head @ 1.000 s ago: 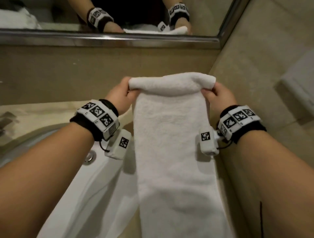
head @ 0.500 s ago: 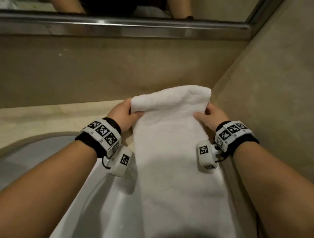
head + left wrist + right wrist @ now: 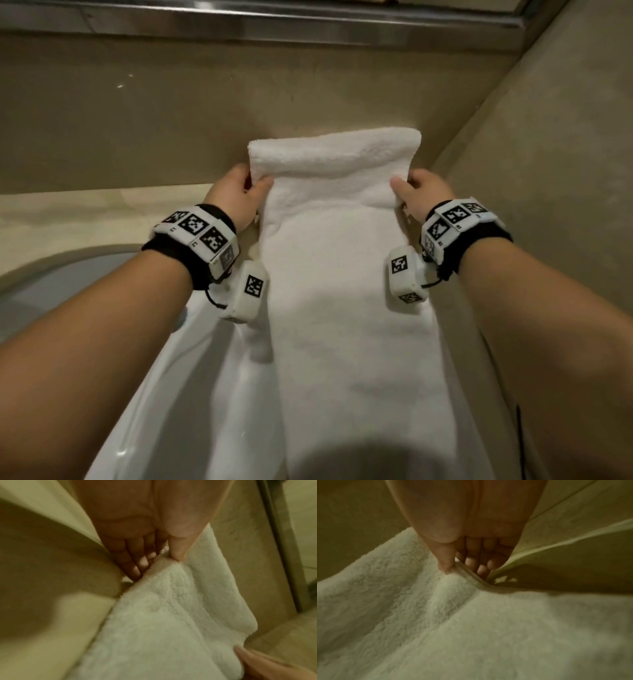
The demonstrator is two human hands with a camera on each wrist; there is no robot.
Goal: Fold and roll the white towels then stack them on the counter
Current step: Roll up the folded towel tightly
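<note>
One white towel [image 3: 346, 308], folded into a long narrow strip, runs from the near edge of the counter [image 3: 85, 212] away to the back wall [image 3: 171, 120], lying in the counter's right rear corner beside the side wall [image 3: 548, 154]. Nearest: thick looped terry, soft and matte, draped partly over the right rim of a glossy white basin [image 3: 154, 394] set into the counter. Midway: two forearms flank the strip, each wrist wearing a black band with white marker blocks. Farther: left hand [image 3: 236, 198] pinches the towel's left edge, thumb on top and fingers [image 3: 137, 563] tucked beneath; right hand [image 3: 421, 195] pinches the right edge likewise, thumb pressing the pile, fingers [image 3: 481, 566] under the hem. Farthest: the towel's end, turned up into a rounded fold, rises just past both hands and rests against the back wall. Counter: pale beige stone, smooth. Walls: tan, mottled stone finish. Above: a brushed metal ledge [image 3: 308, 20] spans the back wall.
</note>
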